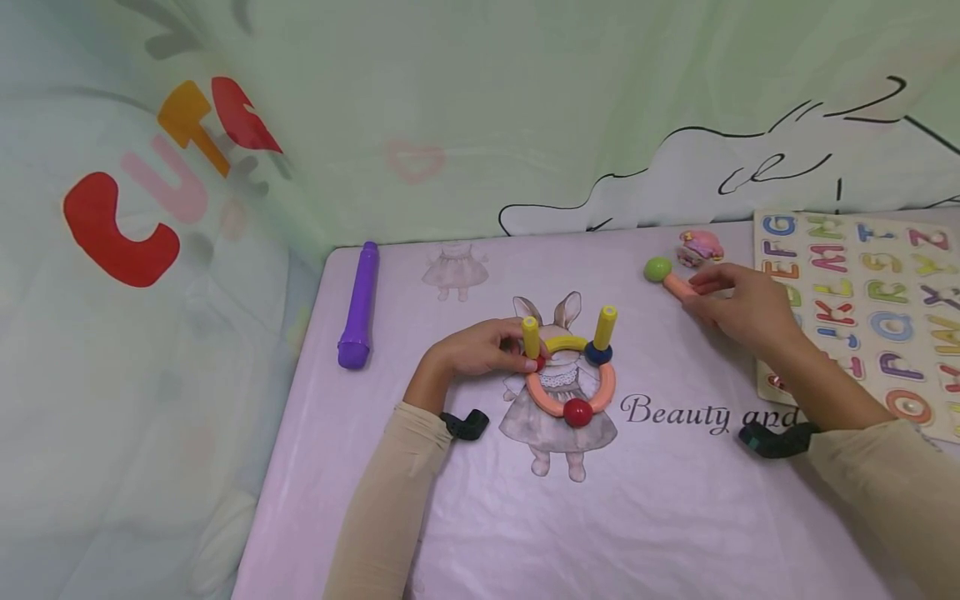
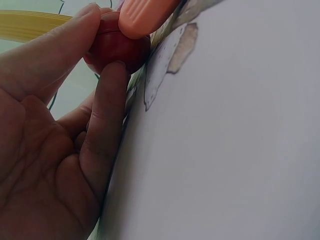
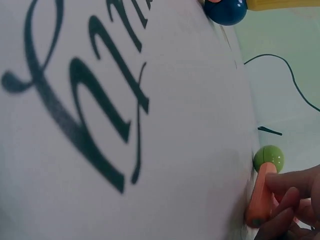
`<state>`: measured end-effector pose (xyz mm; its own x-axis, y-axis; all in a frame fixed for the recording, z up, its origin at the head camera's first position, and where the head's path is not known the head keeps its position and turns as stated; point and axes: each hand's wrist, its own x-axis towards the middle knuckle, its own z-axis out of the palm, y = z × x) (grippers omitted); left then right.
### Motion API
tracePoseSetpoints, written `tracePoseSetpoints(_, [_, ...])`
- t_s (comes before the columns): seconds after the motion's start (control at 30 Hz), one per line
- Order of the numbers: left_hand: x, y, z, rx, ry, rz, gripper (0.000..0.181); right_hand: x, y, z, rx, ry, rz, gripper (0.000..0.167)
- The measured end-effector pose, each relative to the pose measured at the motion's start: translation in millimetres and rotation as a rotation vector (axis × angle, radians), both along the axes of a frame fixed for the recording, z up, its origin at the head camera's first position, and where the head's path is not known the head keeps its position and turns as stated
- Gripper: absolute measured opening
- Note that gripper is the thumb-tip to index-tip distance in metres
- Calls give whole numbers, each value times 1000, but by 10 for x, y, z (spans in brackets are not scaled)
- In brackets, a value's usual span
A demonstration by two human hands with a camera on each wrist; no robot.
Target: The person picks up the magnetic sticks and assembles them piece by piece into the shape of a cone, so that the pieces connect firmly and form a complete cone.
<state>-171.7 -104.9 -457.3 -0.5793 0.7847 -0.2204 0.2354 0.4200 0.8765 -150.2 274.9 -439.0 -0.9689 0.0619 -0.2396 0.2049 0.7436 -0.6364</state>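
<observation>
A ring of curved orange and yellow rods (image 1: 605, 387) joined by balls lies on the table over the printed rabbit. Two straight yellow rods (image 1: 606, 329) stand up from it, one on a blue ball (image 3: 227, 11) and one on a red ball (image 2: 120, 47). My left hand (image 1: 483, 348) pinches that red ball between thumb and finger. Another red ball (image 1: 577, 412) sits at the ring's near side. To the right, my right hand (image 1: 742, 304) pinches a straight orange rod (image 3: 261, 195), which has a green ball (image 1: 657, 269) at its far end.
A purple toy microphone (image 1: 358, 308) lies at the table's left. Behind the right hand is a small pink toy (image 1: 701, 247). An alphabet puzzle board (image 1: 862, 317) occupies the right side, partly under the right forearm. Printed curtains (image 1: 465, 108) border the back and left edges.
</observation>
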Motion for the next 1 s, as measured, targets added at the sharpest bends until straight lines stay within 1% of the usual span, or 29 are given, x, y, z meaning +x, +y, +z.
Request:
tracePoseSetpoints(0.13, [-8, -3, -11, 1, 3, -1, 22, -14, -32, 0, 10, -15, 38, 53])
tracePoseSetpoints(0.27, [-13, -5, -19, 1, 2, -6, 21, -32, -90, -3, 27, -26, 67, 60])
tracePoseSetpoints(0.47, [-10, -10, -22, -4, -7, 1, 22, -109, -213, -6, 76, 7, 107, 70])
tracePoseSetpoints(0.57, [-7, -11, -33, -11, -13, 9, 22, -168, -287, -12, 87, 18, 125, 69])
tracePoseSetpoints(0.8, [-9, -15, -53, -14, -11, 14, 20, -285, -516, -63, 149, 99, 142, 65])
tracePoseSetpoints(1.0, [-11, -6, -27, -13, -10, 11, 21, -333, -667, -17, 174, 113, 200, 60])
